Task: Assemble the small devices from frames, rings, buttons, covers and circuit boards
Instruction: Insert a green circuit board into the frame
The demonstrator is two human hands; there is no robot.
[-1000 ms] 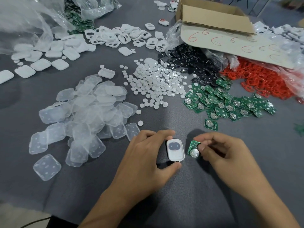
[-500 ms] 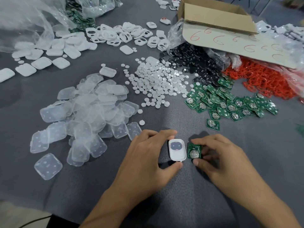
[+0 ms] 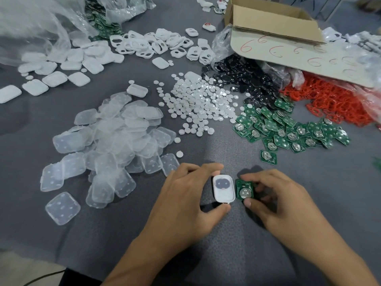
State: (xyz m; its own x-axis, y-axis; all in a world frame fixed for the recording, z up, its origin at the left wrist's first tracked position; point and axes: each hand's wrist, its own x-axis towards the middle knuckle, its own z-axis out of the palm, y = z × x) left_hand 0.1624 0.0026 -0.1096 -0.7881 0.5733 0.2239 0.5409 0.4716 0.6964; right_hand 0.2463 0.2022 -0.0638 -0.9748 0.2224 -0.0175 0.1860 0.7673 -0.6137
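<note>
My left hand point(image 3: 183, 195) grips a small white frame point(image 3: 223, 189) between forefinger and thumb; a dark inset shows in its upper half. Right beside it, my right hand point(image 3: 276, 201) pinches a green circuit board point(image 3: 244, 190) with a round metal battery clip, held flat just above the grey cloth. Board and frame sit side by side, almost touching.
Heaps lie on the grey cloth: clear covers point(image 3: 115, 141), white round buttons point(image 3: 198, 108), green boards point(image 3: 288, 131), black parts point(image 3: 243, 79), red rings point(image 3: 329, 100), white frames point(image 3: 160, 44) and white covers point(image 3: 61, 69). A cardboard box point(image 3: 272, 23) stands behind, plastic bags at far left.
My right hand has turned the circuit board flat and brought it left, up against the white frame. My left hand keeps the frame in place.
</note>
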